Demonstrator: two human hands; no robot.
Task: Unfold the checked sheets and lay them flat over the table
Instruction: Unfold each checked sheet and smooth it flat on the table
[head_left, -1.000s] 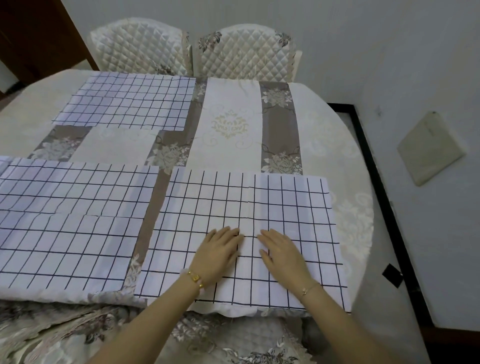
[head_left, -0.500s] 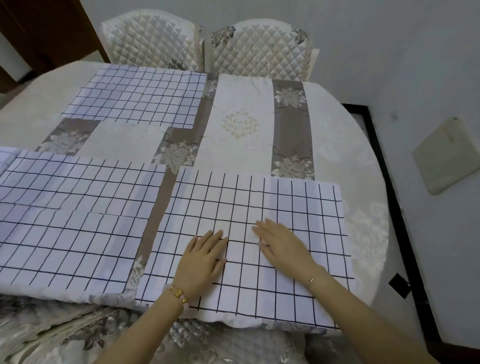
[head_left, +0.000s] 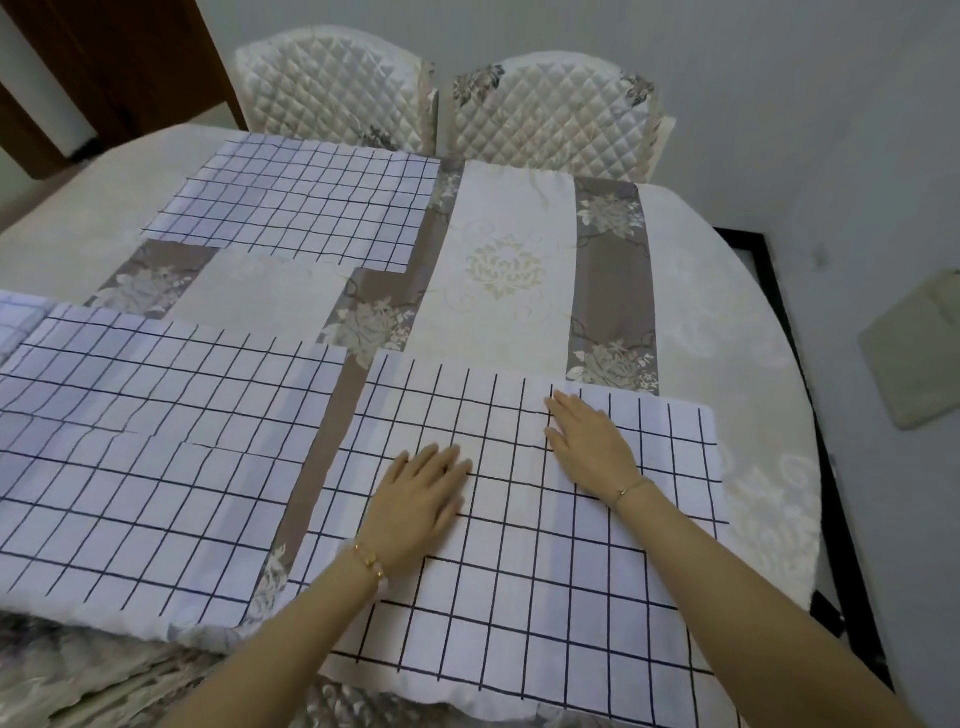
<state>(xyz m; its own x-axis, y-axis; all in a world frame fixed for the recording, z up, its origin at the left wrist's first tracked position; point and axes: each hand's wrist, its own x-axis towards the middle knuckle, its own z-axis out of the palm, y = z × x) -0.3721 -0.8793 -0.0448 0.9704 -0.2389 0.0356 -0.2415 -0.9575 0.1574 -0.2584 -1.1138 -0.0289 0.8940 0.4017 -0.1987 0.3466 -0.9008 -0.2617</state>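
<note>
The left grip (head_left: 421, 499), a bare hand with straight fingers holding nothing, presses palm-down on the near-right checked sheet (head_left: 519, 597). The right grip (head_left: 589, 444) lies equally flat just beside it, slightly farther off. This thin white cloth with a dark grid lies spread on the brocade-covered tabletop (head_left: 727, 322), its near edge draping over the rim. It looks light, soft and easily creased, best lifted by its corners, and a near-left sheet (head_left: 156, 441) and a far-left sheet (head_left: 301, 208) lie flat too.

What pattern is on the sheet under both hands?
The sheet is white with thin dark grid lines; head view.
</note>
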